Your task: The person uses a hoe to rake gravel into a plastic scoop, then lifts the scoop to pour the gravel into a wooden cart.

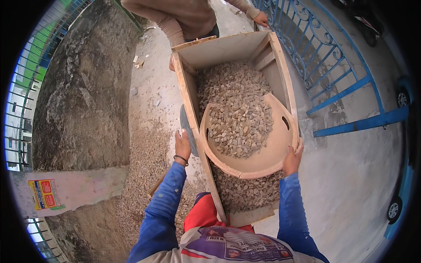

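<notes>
Between box walls [188, 94], both hands [182, 147] tilt the gravel pan [267, 153].

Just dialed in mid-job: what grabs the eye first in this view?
The shallow pan heaped with crushed stone sits at centre, tipped into a wooden box already part full of the same gravel. The left hand grips the pan's left rim outside the box wall, the right hand its right rim. At the top, another person's hand rests at the box's far end, beside a blue metal gate.
</notes>
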Available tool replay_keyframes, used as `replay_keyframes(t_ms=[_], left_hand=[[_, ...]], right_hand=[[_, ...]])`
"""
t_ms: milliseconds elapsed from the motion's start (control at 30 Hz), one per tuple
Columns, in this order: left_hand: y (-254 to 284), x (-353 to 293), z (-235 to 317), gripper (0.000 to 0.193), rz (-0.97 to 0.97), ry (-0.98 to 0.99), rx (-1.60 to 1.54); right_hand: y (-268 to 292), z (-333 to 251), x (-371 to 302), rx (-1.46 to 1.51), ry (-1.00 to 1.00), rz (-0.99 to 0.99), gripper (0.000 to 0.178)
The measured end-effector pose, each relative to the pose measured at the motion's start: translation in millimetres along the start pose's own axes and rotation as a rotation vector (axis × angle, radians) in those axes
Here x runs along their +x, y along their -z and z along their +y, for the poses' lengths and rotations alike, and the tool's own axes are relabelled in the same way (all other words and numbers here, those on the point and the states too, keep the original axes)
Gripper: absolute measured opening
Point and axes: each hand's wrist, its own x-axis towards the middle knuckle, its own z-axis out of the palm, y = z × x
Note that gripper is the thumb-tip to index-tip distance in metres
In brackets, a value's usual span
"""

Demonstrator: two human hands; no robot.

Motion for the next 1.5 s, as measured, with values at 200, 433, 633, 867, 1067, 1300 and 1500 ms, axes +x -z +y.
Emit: replay_keyframes(t_ms=[200,433,633,867,1067,1300,1500], left_hand=[[-74,-55,-37,0.041,0.097,-0.050,-0.057],[-73,-59,-33,0.042,0.104,0.035,-0.086],[-80,-61,-69,0.040,0.183,-0.045,-0.082],[-69,-51,-43,0.042,0.019,-0.002,-0.137],[-67,-48,-37,0.048,0.024,-0.050,-0.170],[-24,-55,-74,0.055,-0.277,0.069,-0.093],[80,-131,-228,0.065,-0.509,0.049,0.003]], right_hand=[[5,-77,-36,-0.604,0.496,-0.087,0.055],[-29,-80,-107,-0.908,1.013,-0.648,0.047],[-87,-132,-82,-0.746,1.222,-0.504,0.046],[-187,-240,20,-0.870,1.272,-0.166,0.043],[-226,-342,25,-0.996,1.114,-0.028,0.054],[-86,-340,-80,-0.697,0.722,-0.158,0.050],[95,-290,-205,-0.852,0.768,0.057,0.044]])
